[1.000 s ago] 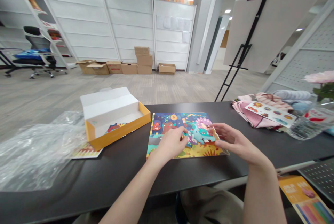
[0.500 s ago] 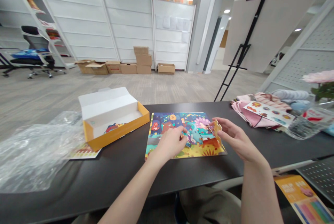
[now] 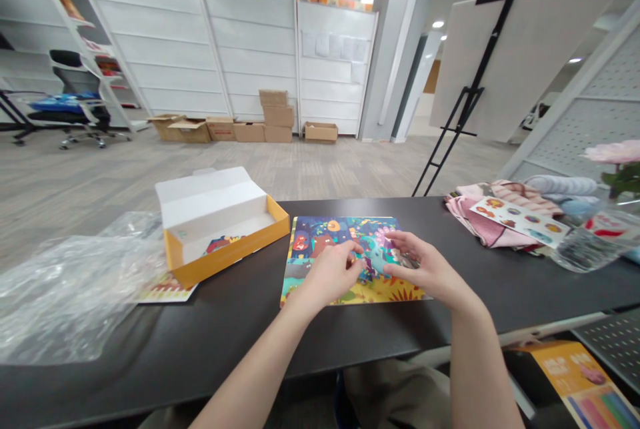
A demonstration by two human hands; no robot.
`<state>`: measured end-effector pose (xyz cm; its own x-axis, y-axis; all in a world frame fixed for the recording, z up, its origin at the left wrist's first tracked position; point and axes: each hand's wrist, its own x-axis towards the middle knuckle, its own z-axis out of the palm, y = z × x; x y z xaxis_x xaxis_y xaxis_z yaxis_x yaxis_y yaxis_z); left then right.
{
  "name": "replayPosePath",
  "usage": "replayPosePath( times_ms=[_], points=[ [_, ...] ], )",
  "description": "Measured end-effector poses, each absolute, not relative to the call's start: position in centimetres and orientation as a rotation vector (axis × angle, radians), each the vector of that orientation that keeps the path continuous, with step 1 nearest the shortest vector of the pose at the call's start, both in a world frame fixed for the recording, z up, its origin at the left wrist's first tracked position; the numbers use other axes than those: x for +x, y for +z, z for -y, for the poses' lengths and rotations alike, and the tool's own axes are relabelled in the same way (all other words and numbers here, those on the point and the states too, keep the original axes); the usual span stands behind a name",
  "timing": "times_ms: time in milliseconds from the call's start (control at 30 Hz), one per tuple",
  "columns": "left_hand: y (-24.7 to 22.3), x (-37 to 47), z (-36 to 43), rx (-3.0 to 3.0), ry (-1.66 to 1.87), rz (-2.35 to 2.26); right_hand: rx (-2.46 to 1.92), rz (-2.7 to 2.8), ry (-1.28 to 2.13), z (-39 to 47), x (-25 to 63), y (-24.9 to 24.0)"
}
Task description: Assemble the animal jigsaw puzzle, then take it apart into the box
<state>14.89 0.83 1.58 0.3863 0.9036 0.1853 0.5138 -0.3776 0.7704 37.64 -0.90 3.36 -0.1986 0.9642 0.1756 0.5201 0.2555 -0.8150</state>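
A colourful jigsaw puzzle (image 3: 305,272) with cartoon animals lies flat on the black table in front of me. My left hand (image 3: 336,272) rests over its middle, fingers curled and pinched around what looks like a small puzzle piece, mostly hidden by the fingers. Over the puzzle's right side is my right hand (image 3: 427,269), its thumb and fingers spread apart around the pink and blue animals. No piece shows between those fingers. Part of the puzzle's right edge is covered by this hand.
Left of the puzzle stands an open yellow box (image 3: 230,259) with loose pieces inside. Crumpled clear plastic (image 3: 75,295) lies beyond it, partly over a printed card (image 3: 173,290). At right are folded pink cloths (image 3: 470,219), a sticker sheet (image 3: 520,221) and a clear plastic container (image 3: 590,242).
My right hand has moved left over the puzzle. The yellow piece it held upright no longer shows in its fingers, which have opened. My left hand has hardly moved.
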Motion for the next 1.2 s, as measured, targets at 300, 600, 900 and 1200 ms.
replayPosePath(
  times_ms=[300,600,900,1200],
  points=[
    [0.8,15.9,-0.4,1.954,0.782,-1.079,-1.318,1.936,1.099,0.9,37.9,2.7],
    [0.3,16.6,-0.1,2.135,0.725,-1.128,-1.341,1.848,1.119,0.7,38.6,1.9],
    [1.8,15.8,0.2,2.404,0.439,-1.448,-1.493,1.846,0.897,0.9,40.1,2.1],
    [3.3,18.3,3.4,2.742,0.322,-0.999,-1.802,1.921,0.877,2.8,42.4,2.6]
  ],
)
